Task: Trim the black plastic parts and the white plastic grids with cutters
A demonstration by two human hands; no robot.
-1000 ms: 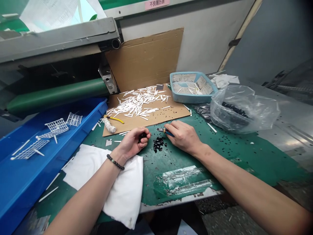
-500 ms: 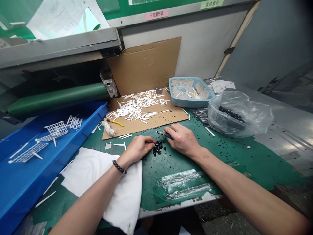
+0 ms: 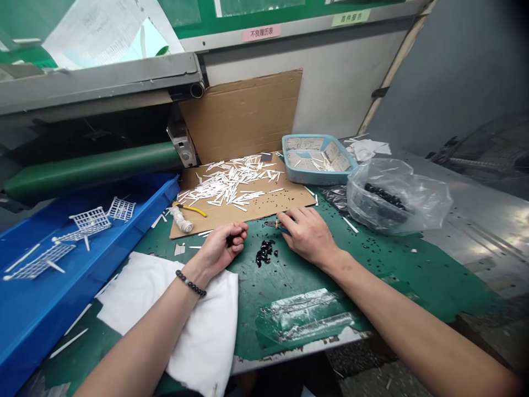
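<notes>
My right hand (image 3: 309,234) grips a pair of nippers (image 3: 273,224) with blue and yellow handles, jaws pointing left. My left hand (image 3: 223,245) is turned palm up, fingers curled around small glossy black pieces (image 3: 232,239); a dark bead bracelet is on its wrist. Thumb and forefinger are pinched together, but what is between them is too small to make out. A pile of black pieces (image 3: 264,252) lies on the green mat (image 3: 289,275) between and slightly below both hands, touched by neither.
White sticks (image 3: 233,182) cover a cardboard sheet (image 3: 210,215), near yellow-handled pliers (image 3: 192,210). At right are a light-blue basket (image 3: 318,176) and a plastic bag (image 3: 430,193) holding black pieces. White cloth (image 3: 206,331) lies under my left forearm. A blue tray (image 3: 25,314) holds white lattice frames.
My left hand has moved off the black pile, up and left, and rolled palm up, showing black pieces inside it. My right hand still holds the nippers in nearly the same place.
</notes>
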